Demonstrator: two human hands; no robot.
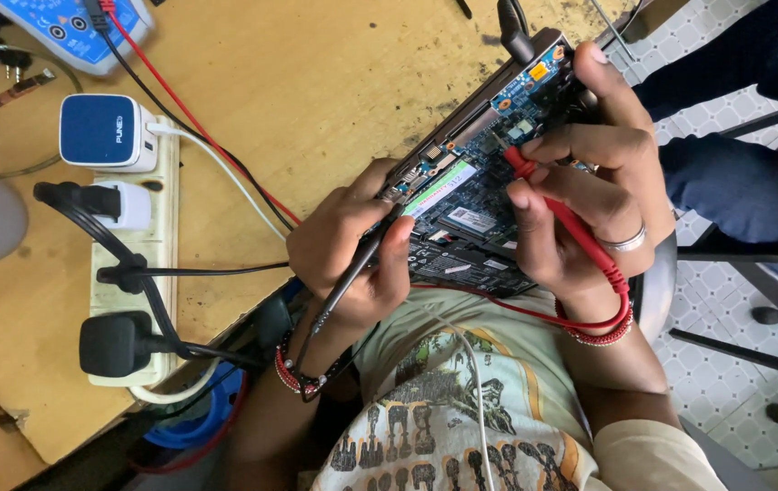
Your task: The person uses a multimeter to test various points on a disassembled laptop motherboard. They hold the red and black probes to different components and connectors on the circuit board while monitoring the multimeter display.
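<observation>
Hands gripped an opened laptop (pixel 484 195) tilted against the wooden table (pixel 316 73) edge, its circuit board facing up. Left hand (pixel 348 250) was curled shut around a black probe (pixel 357 268), tip on the board's near-left part. Right hand (pixel 602 191) steadied the laptop's far side while its fingers pinched a red probe (pixel 552 205) against the board. 1 power strip (pixel 130 273) lay well apart to the left.
</observation>
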